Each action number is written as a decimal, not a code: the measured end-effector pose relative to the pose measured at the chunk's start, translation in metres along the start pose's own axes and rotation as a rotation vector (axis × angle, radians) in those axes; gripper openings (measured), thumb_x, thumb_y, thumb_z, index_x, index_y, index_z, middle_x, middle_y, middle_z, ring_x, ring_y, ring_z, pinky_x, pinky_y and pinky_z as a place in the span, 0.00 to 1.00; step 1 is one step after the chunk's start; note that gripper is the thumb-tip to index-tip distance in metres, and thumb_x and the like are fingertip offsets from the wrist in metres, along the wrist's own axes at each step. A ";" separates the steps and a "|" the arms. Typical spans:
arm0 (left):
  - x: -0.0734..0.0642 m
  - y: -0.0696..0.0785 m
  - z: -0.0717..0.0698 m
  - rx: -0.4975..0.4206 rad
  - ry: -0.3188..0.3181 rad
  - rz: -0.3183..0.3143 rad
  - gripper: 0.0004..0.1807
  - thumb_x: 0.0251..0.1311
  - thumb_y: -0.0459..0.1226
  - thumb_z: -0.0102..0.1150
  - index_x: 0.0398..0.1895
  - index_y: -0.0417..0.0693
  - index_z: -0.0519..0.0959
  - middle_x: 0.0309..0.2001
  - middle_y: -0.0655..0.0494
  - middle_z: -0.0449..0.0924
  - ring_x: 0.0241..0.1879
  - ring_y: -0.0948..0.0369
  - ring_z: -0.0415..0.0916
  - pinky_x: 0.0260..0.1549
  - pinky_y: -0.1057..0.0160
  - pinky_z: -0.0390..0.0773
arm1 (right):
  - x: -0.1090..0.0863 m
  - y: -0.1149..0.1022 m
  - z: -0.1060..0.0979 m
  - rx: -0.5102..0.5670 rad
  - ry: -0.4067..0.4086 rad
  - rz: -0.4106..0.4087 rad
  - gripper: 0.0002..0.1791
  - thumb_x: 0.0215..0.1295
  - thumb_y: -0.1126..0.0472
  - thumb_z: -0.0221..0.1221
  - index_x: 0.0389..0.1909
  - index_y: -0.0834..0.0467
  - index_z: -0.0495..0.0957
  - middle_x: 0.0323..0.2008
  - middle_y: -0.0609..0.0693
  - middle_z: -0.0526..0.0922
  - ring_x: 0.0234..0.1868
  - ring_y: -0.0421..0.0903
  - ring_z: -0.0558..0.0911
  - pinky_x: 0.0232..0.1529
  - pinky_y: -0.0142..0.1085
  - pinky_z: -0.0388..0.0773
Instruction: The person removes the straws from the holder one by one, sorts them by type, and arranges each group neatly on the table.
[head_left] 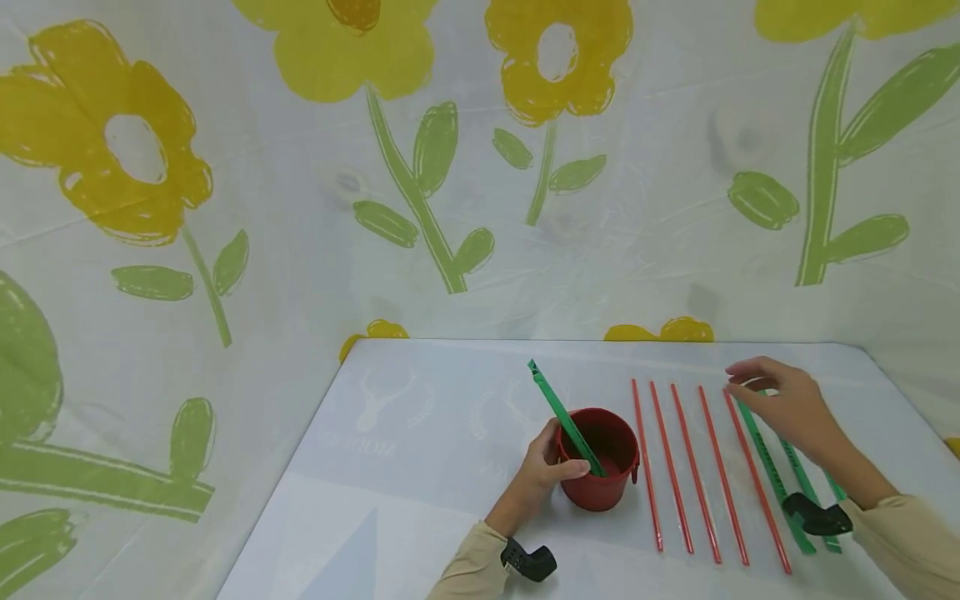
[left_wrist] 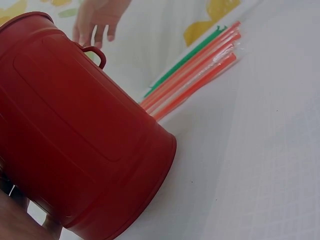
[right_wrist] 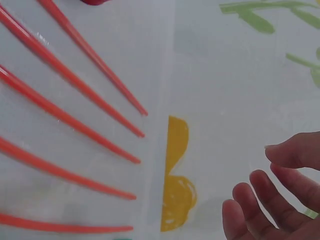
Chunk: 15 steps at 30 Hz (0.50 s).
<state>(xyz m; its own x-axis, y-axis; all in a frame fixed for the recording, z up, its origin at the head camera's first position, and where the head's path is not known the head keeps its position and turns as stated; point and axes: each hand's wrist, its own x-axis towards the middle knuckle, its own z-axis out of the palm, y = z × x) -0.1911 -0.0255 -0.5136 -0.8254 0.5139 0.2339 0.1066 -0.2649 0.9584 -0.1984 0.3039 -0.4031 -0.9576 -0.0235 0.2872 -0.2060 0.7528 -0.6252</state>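
My left hand grips a small red bucket, its thumb over the rim and fingers round the outer wall. One long green stick, seemingly a wrapped straw, leans inside and sticks up past the rim. The left wrist view shows the bucket's ribbed side and a small handle loop. Above the far ends of several straws hovers my right hand; its fingers are loosely bent and hold nothing, as the right wrist view also shows.
Several red straws lie side by side right of the bucket. Further right are green straws, partly hidden under the right arm. The white table ends at a flower-patterned curtain behind it.
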 end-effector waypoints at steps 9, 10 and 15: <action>0.000 -0.001 0.001 0.003 0.009 0.026 0.33 0.57 0.43 0.59 0.66 0.53 0.61 0.62 0.50 0.67 0.61 0.51 0.63 0.51 0.59 0.74 | -0.002 -0.018 0.008 0.006 -0.018 -0.056 0.16 0.64 0.57 0.60 0.47 0.64 0.76 0.41 0.62 0.80 0.41 0.55 0.77 0.28 0.26 0.73; 0.000 -0.001 0.001 0.004 0.010 0.026 0.33 0.56 0.43 0.59 0.66 0.53 0.61 0.62 0.50 0.67 0.61 0.51 0.63 0.51 0.59 0.74 | -0.002 -0.020 0.008 0.006 -0.021 -0.054 0.16 0.64 0.57 0.60 0.47 0.63 0.75 0.41 0.62 0.80 0.41 0.55 0.77 0.28 0.26 0.73; 0.000 0.001 0.001 0.004 0.010 0.026 0.34 0.56 0.43 0.59 0.66 0.52 0.61 0.62 0.49 0.66 0.62 0.50 0.62 0.52 0.59 0.74 | -0.003 -0.030 0.012 0.012 -0.019 -0.047 0.17 0.64 0.55 0.60 0.47 0.62 0.76 0.40 0.59 0.81 0.40 0.51 0.77 0.30 0.25 0.72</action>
<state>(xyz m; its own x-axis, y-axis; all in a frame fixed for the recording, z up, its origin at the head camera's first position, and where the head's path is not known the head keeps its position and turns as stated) -0.1903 -0.0250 -0.5128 -0.8275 0.4991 0.2572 0.1305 -0.2746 0.9527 -0.1914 0.2734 -0.3943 -0.9505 -0.0706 0.3027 -0.2527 0.7426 -0.6202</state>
